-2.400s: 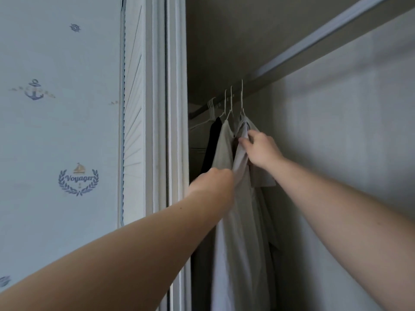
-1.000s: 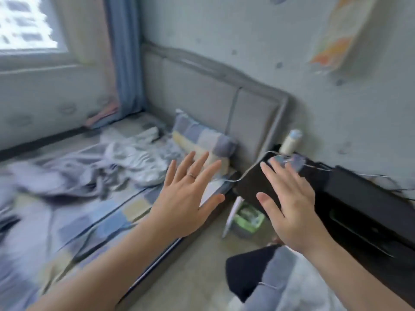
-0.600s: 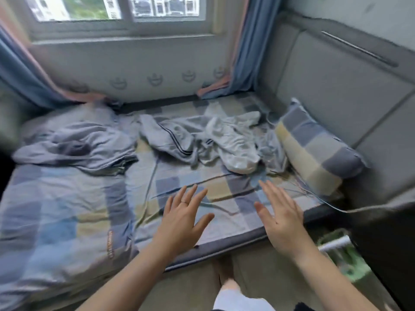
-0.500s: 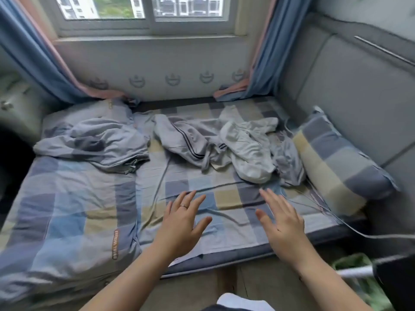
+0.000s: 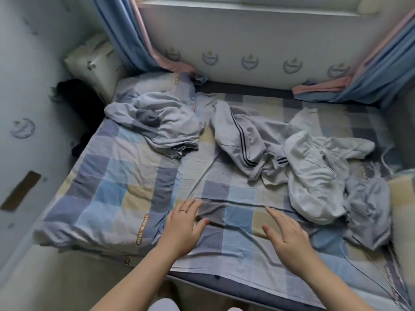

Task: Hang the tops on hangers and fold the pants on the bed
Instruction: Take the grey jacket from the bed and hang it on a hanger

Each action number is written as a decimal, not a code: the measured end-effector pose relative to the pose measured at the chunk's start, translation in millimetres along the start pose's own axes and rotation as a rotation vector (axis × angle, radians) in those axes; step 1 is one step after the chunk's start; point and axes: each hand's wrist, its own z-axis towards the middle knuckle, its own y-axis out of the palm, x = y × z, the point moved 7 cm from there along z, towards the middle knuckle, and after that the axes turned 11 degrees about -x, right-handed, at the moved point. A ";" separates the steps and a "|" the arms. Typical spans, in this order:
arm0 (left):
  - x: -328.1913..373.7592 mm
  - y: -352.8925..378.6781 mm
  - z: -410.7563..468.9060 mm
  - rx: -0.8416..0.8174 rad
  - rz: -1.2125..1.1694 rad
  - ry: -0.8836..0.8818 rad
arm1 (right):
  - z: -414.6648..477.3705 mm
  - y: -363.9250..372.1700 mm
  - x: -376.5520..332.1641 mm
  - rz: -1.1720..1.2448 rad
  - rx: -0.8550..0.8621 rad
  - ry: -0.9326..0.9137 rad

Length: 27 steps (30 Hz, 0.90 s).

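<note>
Both of your hands are empty. The left hand point(image 5: 183, 227) and right hand point(image 5: 288, 241) are spread flat with the fingers point(image 5: 187, 208) straight, low over the near part of the bed point(image 5: 235, 254). Whether they touch the sheet is unclear.

The clothes lie well ahead of you. A striped grey garment point(image 5: 242, 135) is at twelve o'clock, and a white garment point(image 5: 314, 176) at two o'clock overlaps its end. A pale grey garment point(image 5: 368, 205) is bunched against the white one at three o'clock. A grey-blue garment point(image 5: 161, 124) sits apart at eleven o'clock.

The main risk is the tangle at one to three o'clock. If you pull the striped piece by one end, it will likely drag the white one with it or pull a leg inside out. Separate the pieces before you lift any of them.

All four are crumpled, so you could mistake a top for pants. Only the side stripes hint at which is which, so shake each piece out before you decide.

A thin cable point(image 5: 350, 254) trails across the sheet at four o'clock from your right hand. A wide sweep there could hook it and tug whatever it is attached to.

The sheet between your hands is ridged, and pants folded on that ridge would probably come out crooked. Smooth it first.
</note>
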 end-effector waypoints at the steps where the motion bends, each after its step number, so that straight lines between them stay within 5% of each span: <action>1: -11.0 -4.8 5.8 -0.002 -0.012 -0.019 | 13.4 3.6 -7.7 -0.015 -0.019 -0.006; 14: -239.0 -101.1 115.2 -0.075 -0.048 -0.137 | 189.6 115.2 -148.3 -0.086 -0.151 0.039; 22: -420.4 -76.6 303.8 -0.124 0.030 -0.141 | 421.8 218.6 -190.1 -0.254 -0.136 0.003; 27: -497.5 -67.0 443.4 -0.015 0.161 -0.093 | 595.2 286.3 -214.2 -0.383 -0.059 -0.128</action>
